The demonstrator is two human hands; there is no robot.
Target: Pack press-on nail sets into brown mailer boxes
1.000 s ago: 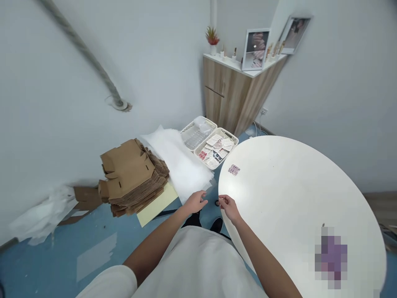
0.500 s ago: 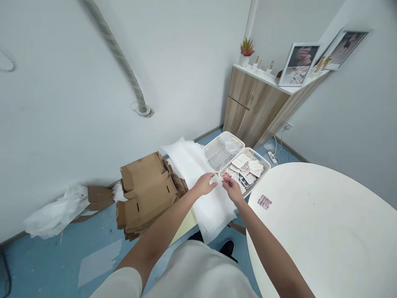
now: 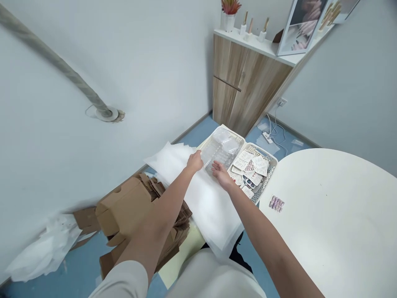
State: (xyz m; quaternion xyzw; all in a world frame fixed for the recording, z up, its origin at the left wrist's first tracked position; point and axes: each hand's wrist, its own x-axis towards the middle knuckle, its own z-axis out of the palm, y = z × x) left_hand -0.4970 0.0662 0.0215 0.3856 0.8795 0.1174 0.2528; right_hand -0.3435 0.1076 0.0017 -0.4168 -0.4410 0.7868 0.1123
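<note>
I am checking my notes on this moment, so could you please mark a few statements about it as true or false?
The left hand and right hand are at the basket of clear trays: true.
The second basket holds cardboard: false, it holds small printed cards.
A small pack lies on the round table: true.
The flat cardboard boxes sit on the table: false, they are stacked on the floor.

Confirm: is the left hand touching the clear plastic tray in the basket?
Touching. The head view shows the left hand with its fingers on the near corner of the clear plastic tray, with no gap between them.
</note>
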